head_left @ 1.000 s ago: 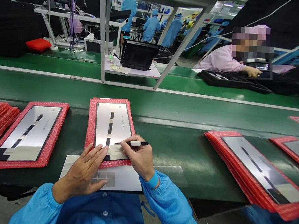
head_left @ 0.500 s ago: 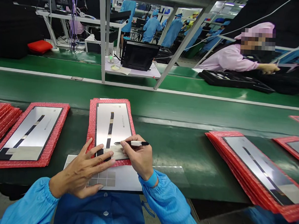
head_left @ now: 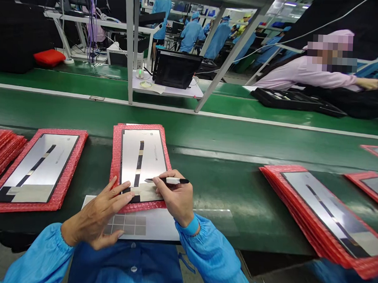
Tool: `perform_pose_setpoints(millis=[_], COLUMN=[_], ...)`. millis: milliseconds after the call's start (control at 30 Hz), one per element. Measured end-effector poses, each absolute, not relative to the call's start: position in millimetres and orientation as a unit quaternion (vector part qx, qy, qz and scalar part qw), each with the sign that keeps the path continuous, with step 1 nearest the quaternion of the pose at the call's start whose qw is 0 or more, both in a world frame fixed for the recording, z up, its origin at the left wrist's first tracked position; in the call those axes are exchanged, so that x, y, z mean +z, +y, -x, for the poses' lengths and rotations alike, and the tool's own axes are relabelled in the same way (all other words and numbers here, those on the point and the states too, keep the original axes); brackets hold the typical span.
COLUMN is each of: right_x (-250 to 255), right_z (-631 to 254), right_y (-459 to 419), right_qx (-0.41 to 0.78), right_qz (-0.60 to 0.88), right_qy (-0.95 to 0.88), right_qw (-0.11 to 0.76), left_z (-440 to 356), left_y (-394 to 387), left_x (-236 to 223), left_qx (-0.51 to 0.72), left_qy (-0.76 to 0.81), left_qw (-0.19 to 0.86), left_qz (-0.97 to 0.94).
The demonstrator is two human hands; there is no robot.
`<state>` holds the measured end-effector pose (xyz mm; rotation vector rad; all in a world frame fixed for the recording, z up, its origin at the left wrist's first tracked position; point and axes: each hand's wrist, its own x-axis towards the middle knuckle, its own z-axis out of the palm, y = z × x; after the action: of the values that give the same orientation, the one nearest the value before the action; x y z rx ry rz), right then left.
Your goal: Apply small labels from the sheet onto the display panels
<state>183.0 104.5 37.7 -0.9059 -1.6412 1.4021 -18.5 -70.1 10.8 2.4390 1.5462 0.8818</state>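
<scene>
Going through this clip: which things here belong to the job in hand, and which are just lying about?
Job in hand:
right hand gripping a slim black-and-white pen
left hand
silver panel with black stripe on red bubble wrap
white sheet with grey squares

Lying about:
other silver panels in red bubble wrap
black monitor
red cushion

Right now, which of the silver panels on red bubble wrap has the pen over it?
The middle panel, directly beneath the pen in the right hand; the other panels lie off to either side on the green belt, untouched.
</scene>
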Motion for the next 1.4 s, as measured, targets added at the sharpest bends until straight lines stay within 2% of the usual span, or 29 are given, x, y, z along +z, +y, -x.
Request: perform_pose_setpoints(millis=[333,567,700,900,1267,1400], right_x=[39.3,41.1,43.5,44.3,42.8,47.1], right_z=[-182.9,-181.6,-181.8,-181.8,-182.5,-190.9], right_y=[104.4,103.6,103.3,103.5,103.6,105.4], right_qx=[0.555,0.559,0.55,0.541,0.558,0.548], right_qz=[0.351,0.347,0.345,0.348,0.342,0.321], right_qy=[-0.643,-0.643,-0.65,-0.656,-0.647,-0.644], right_qw=[0.393,0.393,0.395,0.394,0.391,0.427], left_z=[12.3,0.8,-3.2,0.9,-7.1,1.7], left_y=[-63.5,-62.0,-64.0,-69.8,-69.7,-69.4], left_x=[2.5,6.1,16.8,23.4,22.8,19.8], left_qx=[0.337,0.271,0.208,0.203,0.316,0.425], left_qy=[0.501,0.549,0.55,0.535,0.575,0.605], left_qw=[0.004,-0.037,-0.026,0.026,0.116,0.068], left_qz=[-0.798,-0.79,-0.808,-0.819,-0.746,-0.67])
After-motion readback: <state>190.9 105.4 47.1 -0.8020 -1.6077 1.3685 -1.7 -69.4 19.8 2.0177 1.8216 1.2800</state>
